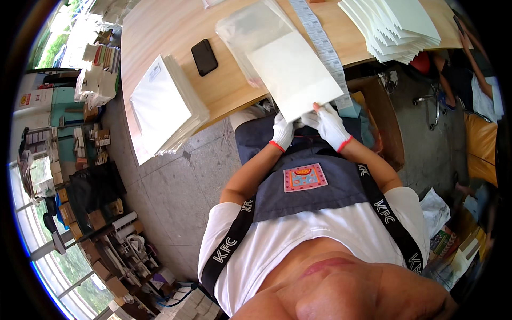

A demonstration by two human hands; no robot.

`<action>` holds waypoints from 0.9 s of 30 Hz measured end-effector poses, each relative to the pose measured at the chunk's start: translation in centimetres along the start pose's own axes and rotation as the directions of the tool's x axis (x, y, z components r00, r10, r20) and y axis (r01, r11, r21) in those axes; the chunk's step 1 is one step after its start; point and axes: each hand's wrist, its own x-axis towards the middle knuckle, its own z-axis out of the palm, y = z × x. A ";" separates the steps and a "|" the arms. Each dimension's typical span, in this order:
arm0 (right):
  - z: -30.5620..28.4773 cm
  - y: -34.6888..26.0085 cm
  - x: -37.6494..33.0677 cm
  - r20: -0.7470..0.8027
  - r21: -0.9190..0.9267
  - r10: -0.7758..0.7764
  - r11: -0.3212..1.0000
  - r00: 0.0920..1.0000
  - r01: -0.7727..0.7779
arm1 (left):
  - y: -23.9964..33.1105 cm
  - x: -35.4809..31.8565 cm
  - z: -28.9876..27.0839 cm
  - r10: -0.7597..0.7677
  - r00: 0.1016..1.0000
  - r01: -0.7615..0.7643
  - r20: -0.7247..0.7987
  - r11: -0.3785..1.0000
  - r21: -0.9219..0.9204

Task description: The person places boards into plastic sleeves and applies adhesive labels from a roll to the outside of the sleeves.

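A flat white board point(293, 77) slants over the near edge of the table, its far end lying over a stack of clear plastic bags point(240, 32). Both my hands wear white knitted gloves with red cuffs. At the board's near left corner, my left hand point(282, 132) grips the edge, with some of its fingers hidden underneath. My right hand point(329, 127) pinches the near edge farther right, a bare fingertip showing on top. Beside the board runs a long strip of printed labels point(322, 48), hanging over the table edge.
A stack of bagged white boards point(165, 106) sits at the table's left, near a black phone point(204, 57). Fanned white boards point(392, 26) lie at the far right. Below the table stands a cardboard box point(386, 122). Another person's arm point(474, 56) shows at the right.
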 end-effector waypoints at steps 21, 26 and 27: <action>6.3 -4.8 6.9 0.802 -0.560 -0.228 -0.610 0.552 0.561 | 8.6 -0.9 -3.4 -0.030 0.999 0.043 -0.037 0.908 0.416; 6.8 -0.6 5.4 0.851 -0.479 -0.084 -0.531 0.519 0.699 | 8.3 -0.7 -4.3 -0.024 0.999 0.033 -0.031 0.938 0.346; 7.1 -0.1 5.3 0.832 -0.488 -0.076 -0.573 0.549 0.659 | 8.3 -0.6 -4.4 -0.028 0.999 0.038 -0.036 0.947 0.319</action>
